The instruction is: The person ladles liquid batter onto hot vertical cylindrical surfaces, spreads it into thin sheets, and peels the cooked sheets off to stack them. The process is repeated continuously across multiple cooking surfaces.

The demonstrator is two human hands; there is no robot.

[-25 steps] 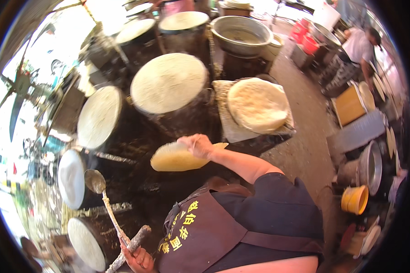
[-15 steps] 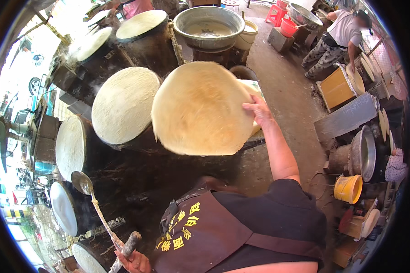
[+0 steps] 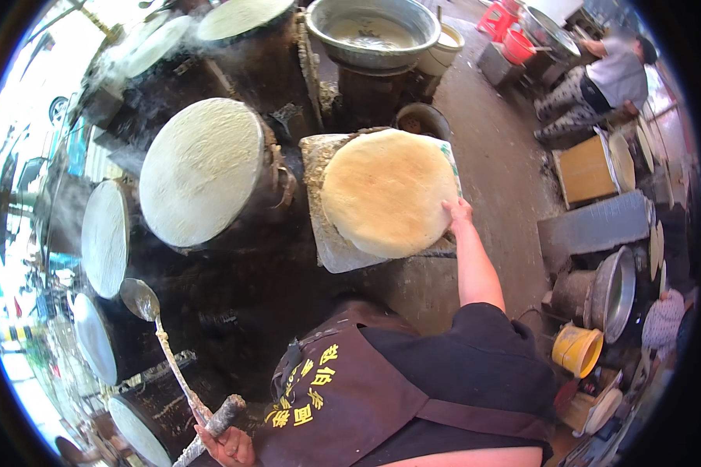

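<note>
A: On my feed, where's the flatbread (image 3: 389, 193)?

B: I have it over the pale square board (image 3: 329, 247); I can't tell if it all lies flat.

A: And the right hand (image 3: 460, 214)?

B: Nearer of the two, pinching the rim, though I can't see beneath. From it, the bread extends between nine and ten o'clock. Nearly round, so I read no clear long axis.

A: The left hand (image 3: 232, 447)?

B: At seven from the bread, wrapped round a ladle (image 3: 139, 300) and crusted rod (image 3: 224, 418).

A: Surroundings?

B: I see a pale-topped drum (image 3: 202, 171) at nine, metal basin (image 3: 372, 35) at twelve, co-worker (image 3: 617, 82) at two, brown floor (image 3: 491, 163) at three.
</note>
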